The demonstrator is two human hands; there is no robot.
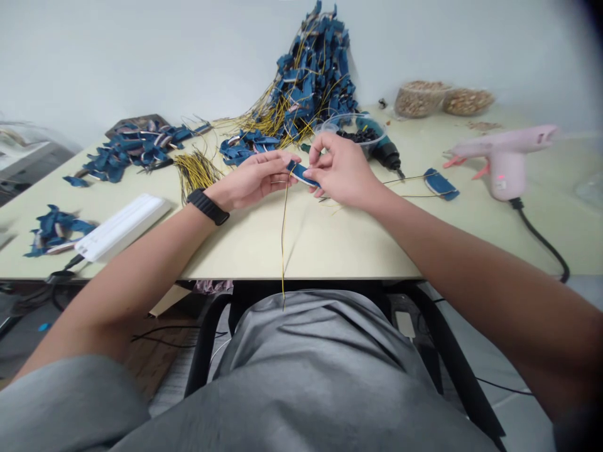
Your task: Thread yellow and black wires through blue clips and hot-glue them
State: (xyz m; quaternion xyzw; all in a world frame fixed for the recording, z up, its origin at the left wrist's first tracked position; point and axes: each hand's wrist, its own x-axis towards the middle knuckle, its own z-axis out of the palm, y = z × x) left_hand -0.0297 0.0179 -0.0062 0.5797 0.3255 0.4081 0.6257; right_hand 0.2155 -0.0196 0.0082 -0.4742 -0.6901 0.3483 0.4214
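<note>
Between my two hands, above the table, is a small blue strip-shaped piece with a pale edge (304,174). My left hand (259,177) grips its left end with thumb and fingers. At its right end, my right hand (342,168) pinches it. A thin yellow and black wire (283,238) hangs from the piece's left end past the table's front edge. To the right of my right hand lies another blue piece (441,184) with wires running left from it. Beside my left hand rests a bundle of yellow and black wires (195,172).
A tall heap of blue pieces (315,75) leans against the wall. Behind my right hand are a clear bowl (381,134) and a power drill (387,154). A pink glue gun (506,154) stands right. Left are a white box (123,227) and blue piles (127,150).
</note>
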